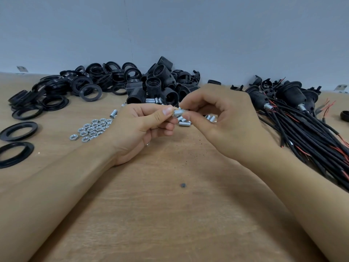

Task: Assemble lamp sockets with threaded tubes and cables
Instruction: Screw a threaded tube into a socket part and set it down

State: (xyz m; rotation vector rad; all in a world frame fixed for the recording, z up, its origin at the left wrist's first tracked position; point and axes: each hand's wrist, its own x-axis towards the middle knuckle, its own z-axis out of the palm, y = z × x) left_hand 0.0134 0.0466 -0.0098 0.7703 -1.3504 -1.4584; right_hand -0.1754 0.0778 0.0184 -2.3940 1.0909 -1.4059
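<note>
Bench near us lies bare wood, open between our forearms. Crowded far edge: black rings, sockets, nuts, cabled sockets at right. Our left hand and right hand both pinch one threaded tube at its ends, above loose tubes. Its long axis runs left-right (roughly level).

bench showing light brown wood grain | rings and sockets at far showing black | nuts and threaded tube shining silver | cables at right showing black with red wires | wall showing pale grey-blue
</note>
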